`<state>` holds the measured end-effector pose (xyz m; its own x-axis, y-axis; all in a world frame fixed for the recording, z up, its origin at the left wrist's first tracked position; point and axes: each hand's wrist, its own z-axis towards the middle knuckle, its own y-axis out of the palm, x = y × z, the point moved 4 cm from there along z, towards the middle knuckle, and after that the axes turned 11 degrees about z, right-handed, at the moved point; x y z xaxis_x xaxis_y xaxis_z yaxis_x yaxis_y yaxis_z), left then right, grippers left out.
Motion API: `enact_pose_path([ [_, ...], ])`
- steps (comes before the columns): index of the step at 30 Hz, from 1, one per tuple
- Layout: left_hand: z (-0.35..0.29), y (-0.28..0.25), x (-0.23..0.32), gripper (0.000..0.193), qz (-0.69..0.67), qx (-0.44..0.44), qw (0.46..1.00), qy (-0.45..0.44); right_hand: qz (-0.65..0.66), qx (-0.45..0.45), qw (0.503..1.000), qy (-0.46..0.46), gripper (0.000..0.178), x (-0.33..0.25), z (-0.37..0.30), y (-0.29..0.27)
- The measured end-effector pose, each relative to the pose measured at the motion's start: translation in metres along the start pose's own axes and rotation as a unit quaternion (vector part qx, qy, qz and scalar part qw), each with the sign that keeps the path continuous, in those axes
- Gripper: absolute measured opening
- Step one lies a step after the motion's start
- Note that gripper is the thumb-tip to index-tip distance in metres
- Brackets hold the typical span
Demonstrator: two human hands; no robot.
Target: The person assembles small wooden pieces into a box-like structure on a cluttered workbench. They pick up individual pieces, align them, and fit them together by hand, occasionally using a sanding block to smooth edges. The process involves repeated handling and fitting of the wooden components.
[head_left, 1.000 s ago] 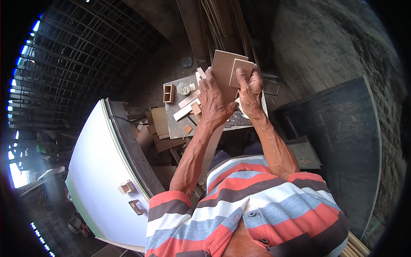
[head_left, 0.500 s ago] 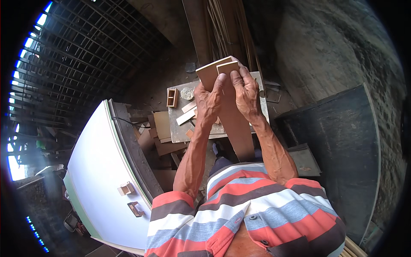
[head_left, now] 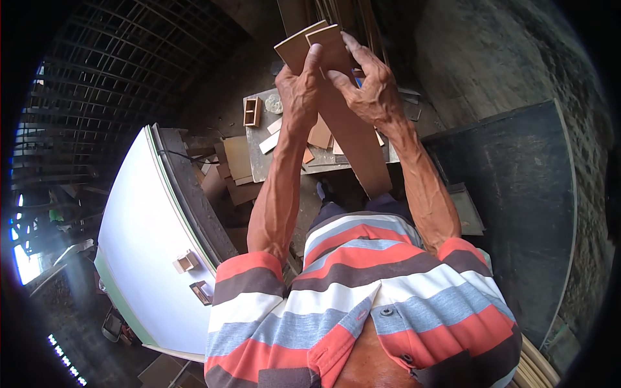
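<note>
A long brown wooden board slopes from near my lap up to my hands. At its top end a small rectangular wooden piece lies flat against it, and a corner of brown board with a pale edge shows behind, to the left. My left hand is closed on the board, thumb pressed over the small piece. At the right side my right hand has its fingers apart. Its thumb touches the front by the small piece, and its index finger stretches along the right edge.
A worktable beyond holds wood offcuts, a small two-compartment wooden box and a clear round container. On the left, a white panel carries two small wooden pieces. A dark board leans at the right.
Both hands and the boards have moved up and slightly left in the view. My right hand has loosened from its pinch, its fingers spreading along the edge.
</note>
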<state>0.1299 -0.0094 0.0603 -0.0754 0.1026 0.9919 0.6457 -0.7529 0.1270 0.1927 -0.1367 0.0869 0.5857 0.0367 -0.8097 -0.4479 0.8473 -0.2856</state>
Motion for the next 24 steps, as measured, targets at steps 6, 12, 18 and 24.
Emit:
enact_pose_path([
  [6, -0.001, -0.002, -0.005, 0.041, -0.023, 0.004, 1.000, -0.018, -0.058, 0.024, 0.997, -0.040, 0.068, -0.005, 0.000, 0.016],
  [12, -0.009, -0.005, -0.006, 0.053, -0.096, -0.032, 0.995, -0.018, -0.058, 0.042, 0.996, -0.049, 0.069, -0.015, -0.009, 0.021],
  [18, -0.011, -0.004, -0.007, 0.056, -0.101, -0.062, 0.993, -0.024, -0.061, 0.047, 0.996, -0.050, 0.070, -0.022, -0.014, 0.020],
  [24, -0.017, 0.004, -0.001, 0.055, -0.124, -0.081, 0.989, -0.024, -0.068, 0.057, 0.995, -0.049, 0.071, -0.030, -0.014, 0.014],
])
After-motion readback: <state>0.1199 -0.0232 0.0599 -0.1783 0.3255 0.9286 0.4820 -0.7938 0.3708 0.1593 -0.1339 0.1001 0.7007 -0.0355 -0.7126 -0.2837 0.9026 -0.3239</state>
